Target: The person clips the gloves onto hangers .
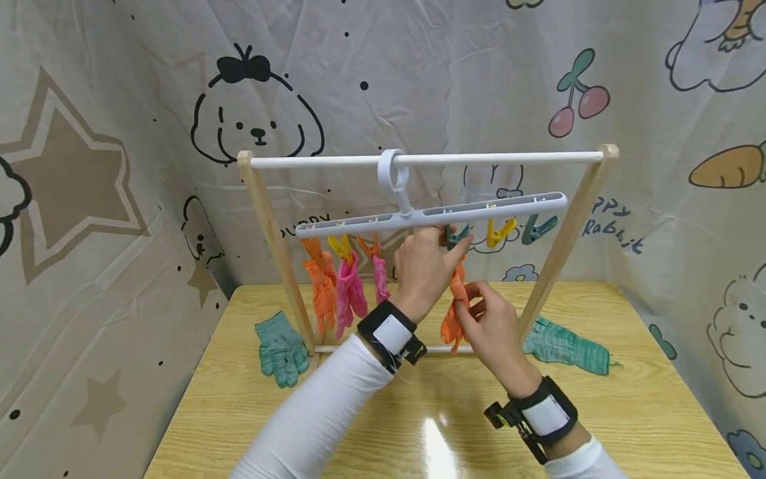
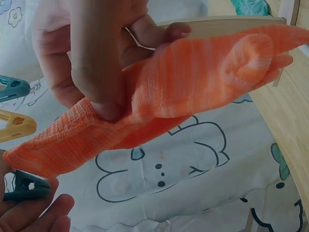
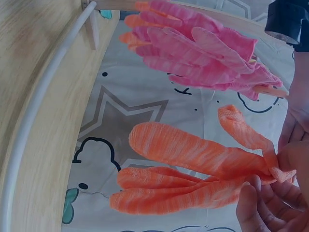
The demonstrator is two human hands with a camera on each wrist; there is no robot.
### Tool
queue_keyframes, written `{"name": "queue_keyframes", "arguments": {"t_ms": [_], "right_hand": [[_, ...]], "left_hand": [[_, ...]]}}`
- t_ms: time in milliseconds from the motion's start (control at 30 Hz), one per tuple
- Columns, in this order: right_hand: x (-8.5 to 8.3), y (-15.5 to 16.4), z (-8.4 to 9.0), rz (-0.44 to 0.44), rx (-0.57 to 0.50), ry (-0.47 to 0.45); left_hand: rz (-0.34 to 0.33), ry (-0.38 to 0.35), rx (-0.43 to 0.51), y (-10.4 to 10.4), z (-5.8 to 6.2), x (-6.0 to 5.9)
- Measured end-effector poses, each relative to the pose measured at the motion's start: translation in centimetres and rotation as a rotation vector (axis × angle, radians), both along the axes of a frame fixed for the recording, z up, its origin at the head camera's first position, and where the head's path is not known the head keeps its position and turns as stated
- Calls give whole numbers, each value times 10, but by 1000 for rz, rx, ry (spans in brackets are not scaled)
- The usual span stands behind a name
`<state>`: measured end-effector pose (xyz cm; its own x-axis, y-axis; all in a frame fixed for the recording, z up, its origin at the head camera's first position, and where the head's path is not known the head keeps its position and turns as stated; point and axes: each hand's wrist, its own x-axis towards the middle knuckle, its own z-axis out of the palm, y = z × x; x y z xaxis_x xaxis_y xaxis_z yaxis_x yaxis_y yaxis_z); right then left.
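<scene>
Head view, orange glove: streaky orange knitted fabric glove [image 1: 450, 327], below the pale grey plastic hanger [image 1: 433, 217], right of its middle. Cuff up, fingers down.
Glove handling: looks very light, soft, floppy. Knit should give a little; not fragile, though a loop could snag. Rough texture, so slipping seems unlikely; folding or twisting is likelier.
Glove hold point: pinch just under the cuff, layers flat, edge left uncovered. Gripping the glove's fingers would let the cuff flop.
Right hand [image 1: 495, 326]: below the hanger, thumb and fingertips pinching the glove between cuff and palm.
Left hand [image 1: 426, 269]: just under the hanger, fingers curled about the dark teal plastic clip [image 1: 453, 238]. Can't tell if it also pinches the cuff.
Teal clip: under the hanger's right half, cuff end right by it. Can't tell if its jaws have the cuff. Expect stiff, springy plastic.
Hung gloves: one orange knitted glove [image 1: 324, 293], two pink knitted gloves [image 1: 350, 293], clipped under the hanger's left half.
Other clips: yellow plastic clip [image 1: 499, 233] and outer teal plastic clip [image 1: 537, 230], under the hanger's right end.
Rack: white round rod [image 1: 323, 161] above the hanger, pale wooden uprights [image 1: 269, 233] either side.
Table: green knitted gloves [image 1: 281, 351] on yellow wood-grain table [image 1: 359, 432], below and beyond both hanger ends.
</scene>
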<state>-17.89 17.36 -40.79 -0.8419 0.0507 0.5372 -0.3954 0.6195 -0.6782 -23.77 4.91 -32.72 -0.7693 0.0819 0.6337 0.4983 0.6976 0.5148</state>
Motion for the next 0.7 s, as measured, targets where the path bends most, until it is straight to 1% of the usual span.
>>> {"name": "queue_keyframes", "arguments": {"t_ms": [200,533,700], "right_hand": [[0,-2,3,-3,1,3],[-2,-2,6,-4,-3,-10],[-2,-1,4,-2,3,-22]], "left_hand": [[-33,-24,2,-1,2,0],[-42,-95,25,-2,6,0],[-64,-111,45,-2,7,0]]}}
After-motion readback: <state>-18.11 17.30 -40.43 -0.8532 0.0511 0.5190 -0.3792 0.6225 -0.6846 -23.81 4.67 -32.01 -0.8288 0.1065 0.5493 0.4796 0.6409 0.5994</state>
